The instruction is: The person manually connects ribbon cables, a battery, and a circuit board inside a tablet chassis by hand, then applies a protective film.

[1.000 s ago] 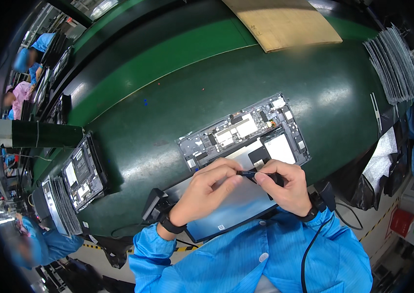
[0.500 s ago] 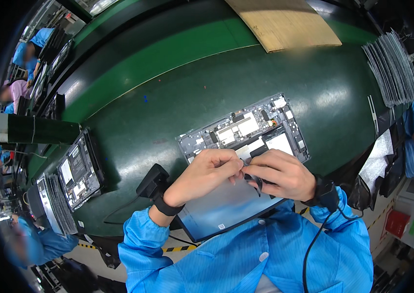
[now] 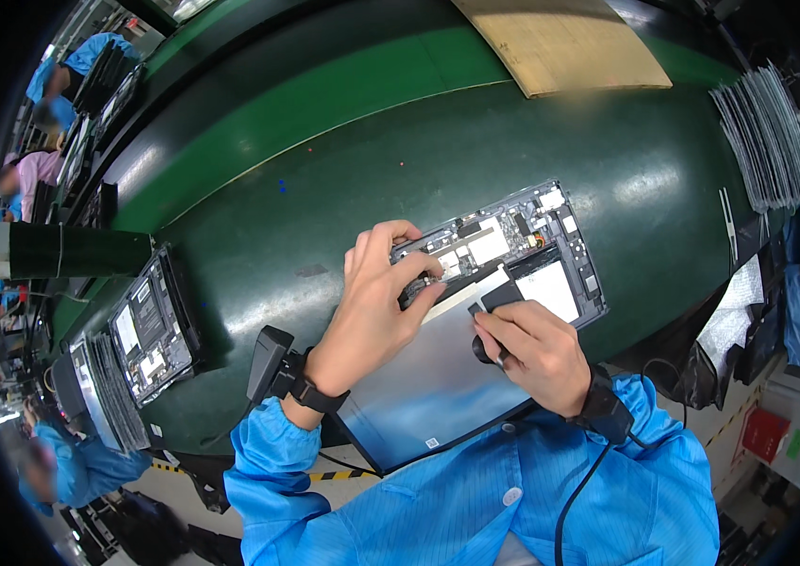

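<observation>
"What's at the far left?"

"Past a co-worker in blue (image 3: 89, 467), a stack of thin grey sheets (image 3: 115, 401) stands beside a dark laptop base (image 3: 153, 330) with its inner parts exposed, by the edge of the green table (image 3: 325, 203)."

"And the left hand (image 3: 367, 297)?"

"It's wide, thumb and fingers spread and curved over the left part of the opened laptop (image 3: 490, 243). I can't tell which fingertips touch it."

"Where does that laptop lie?"

"On the table in front of the person, slightly tilted, its circuit boards bare. A smooth silvery-blue panel (image 3: 438, 382) lies on the near side, reaching toward the person's body."

"The right hand (image 3: 541, 354)?"

"Narrow: it pinches a small dark piece (image 3: 481, 350) above the panel, fingertips near a black flap (image 3: 502, 294)."

"Further right?"

"A tan board (image 3: 570, 47) along the far side, then slim tweezers (image 3: 727, 224), and a tall row of grey padded sheets (image 3: 766, 137) near the right edge."
</observation>
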`<state>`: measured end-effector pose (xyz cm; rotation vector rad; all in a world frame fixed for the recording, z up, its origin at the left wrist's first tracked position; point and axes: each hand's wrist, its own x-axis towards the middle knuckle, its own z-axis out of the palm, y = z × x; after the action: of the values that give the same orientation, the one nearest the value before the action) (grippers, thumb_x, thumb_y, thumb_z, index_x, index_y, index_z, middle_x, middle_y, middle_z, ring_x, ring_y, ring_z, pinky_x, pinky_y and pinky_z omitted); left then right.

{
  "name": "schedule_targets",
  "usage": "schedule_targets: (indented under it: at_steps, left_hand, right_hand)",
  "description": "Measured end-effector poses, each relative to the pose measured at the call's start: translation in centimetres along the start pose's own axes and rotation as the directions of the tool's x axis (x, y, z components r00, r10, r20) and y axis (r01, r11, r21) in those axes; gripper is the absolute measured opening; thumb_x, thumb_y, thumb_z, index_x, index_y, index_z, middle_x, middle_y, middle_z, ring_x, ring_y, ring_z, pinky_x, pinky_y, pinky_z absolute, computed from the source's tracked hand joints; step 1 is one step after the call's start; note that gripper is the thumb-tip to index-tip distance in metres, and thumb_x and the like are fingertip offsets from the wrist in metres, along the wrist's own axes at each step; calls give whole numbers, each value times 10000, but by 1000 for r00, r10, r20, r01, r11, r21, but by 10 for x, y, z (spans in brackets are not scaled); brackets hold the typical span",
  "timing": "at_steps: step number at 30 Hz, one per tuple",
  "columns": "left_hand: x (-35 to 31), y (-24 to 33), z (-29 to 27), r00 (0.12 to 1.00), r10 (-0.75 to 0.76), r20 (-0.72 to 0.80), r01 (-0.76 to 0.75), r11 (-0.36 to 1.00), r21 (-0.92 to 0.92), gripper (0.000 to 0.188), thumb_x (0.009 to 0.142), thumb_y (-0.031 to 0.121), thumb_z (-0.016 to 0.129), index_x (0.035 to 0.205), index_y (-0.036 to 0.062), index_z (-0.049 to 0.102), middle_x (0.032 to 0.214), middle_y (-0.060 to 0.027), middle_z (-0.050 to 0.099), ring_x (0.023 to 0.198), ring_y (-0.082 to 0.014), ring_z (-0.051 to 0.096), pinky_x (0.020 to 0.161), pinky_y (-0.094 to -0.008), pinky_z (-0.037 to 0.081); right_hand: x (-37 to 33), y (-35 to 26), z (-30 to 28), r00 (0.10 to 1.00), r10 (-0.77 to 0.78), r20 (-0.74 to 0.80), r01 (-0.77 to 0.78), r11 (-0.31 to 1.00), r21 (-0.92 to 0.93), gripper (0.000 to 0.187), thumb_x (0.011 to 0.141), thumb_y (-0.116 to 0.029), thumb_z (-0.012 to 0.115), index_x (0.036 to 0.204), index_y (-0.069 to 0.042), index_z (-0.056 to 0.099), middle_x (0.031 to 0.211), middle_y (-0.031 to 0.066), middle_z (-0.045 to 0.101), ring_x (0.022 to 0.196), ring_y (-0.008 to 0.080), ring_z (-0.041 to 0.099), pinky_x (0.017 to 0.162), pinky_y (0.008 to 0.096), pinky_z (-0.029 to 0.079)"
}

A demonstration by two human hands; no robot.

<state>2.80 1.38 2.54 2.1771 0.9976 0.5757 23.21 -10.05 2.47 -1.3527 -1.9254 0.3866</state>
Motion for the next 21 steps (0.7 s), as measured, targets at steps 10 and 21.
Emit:
schedule_targets:
  at_steps: [10, 21]
  left_hand:
    - [11, 3, 4, 998, 58, -3, -58, 997, 50, 170, 818, 122, 815, 954, 69, 727, 1235, -124, 556, 1142, -312, 515, 987, -433, 395]
    - [6, -2, 6, 973, 208, -97, -193, 970, 151, 177, 787, 64, 832, 942, 41, 750, 1233, -140, 619, 1109, -336, 577, 918, -422, 507]
  right_hand:
    - [26, 31, 9, 992, -74, -99, 77, 997, 28, 285, 774, 37, 802, 1046, 14, 724, 955, 106, 694, 836, 294, 679, 764, 396, 543]
    - [28, 16, 11, 993, -99, -72, 93, 992, -87, 287, 742, 9, 825, 1010, -33, 733, 922, 48, 647, 820, 237, 628, 750, 368, 494]
